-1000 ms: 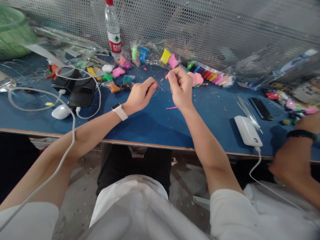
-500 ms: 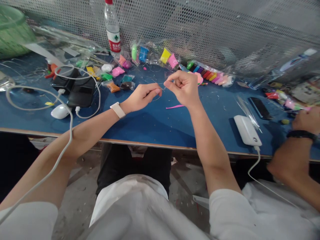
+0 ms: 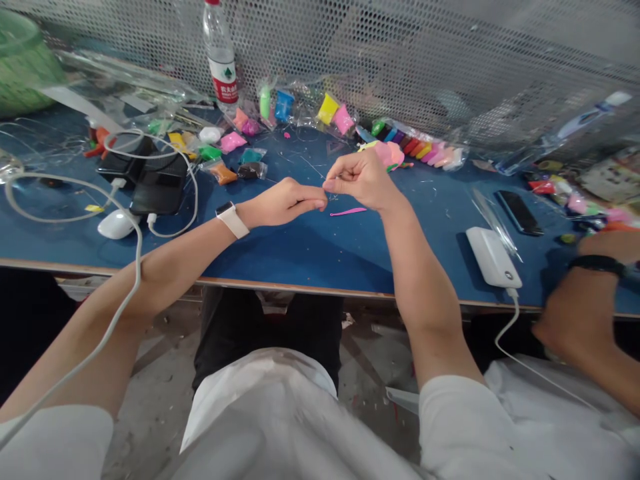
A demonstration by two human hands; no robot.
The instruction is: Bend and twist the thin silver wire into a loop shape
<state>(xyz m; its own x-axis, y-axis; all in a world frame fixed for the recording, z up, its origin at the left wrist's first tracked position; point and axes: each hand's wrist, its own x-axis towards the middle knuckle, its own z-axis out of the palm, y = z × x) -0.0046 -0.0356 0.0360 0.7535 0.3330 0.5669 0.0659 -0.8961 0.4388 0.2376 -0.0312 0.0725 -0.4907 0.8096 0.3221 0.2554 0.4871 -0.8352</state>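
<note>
counter (image 3: pixel 310 267): solid blue. slim tool (image 3: pixel 349 212): hot pink. clay piece (image 3: pixel 387 155): pink, yellow, green patches. mesh panel (image 3: pixel 425 67): grey, dotted hole pattern. basket (image 3: pixel 23 73): green. bottle (image 3: pixel 219 50): clear, red cap (image 3: pixel 213 2), red-and-white label (image 3: pixel 225 80). power bank (image 3: pixel 493 257): white. watch strap (image 3: pixel 233 221): off-white

A smooth blue tabletop (image 3: pixel 300 260) is backed by a perforated, metal-looking panel (image 3: pixel 425 53). Glossy clear plastic is seen in a bottle (image 3: pixel 219 50), smooth pink plastic in a tool (image 3: pixel 349 211), and matt white cloth in a shirt (image 3: pixel 265 413).
</note>
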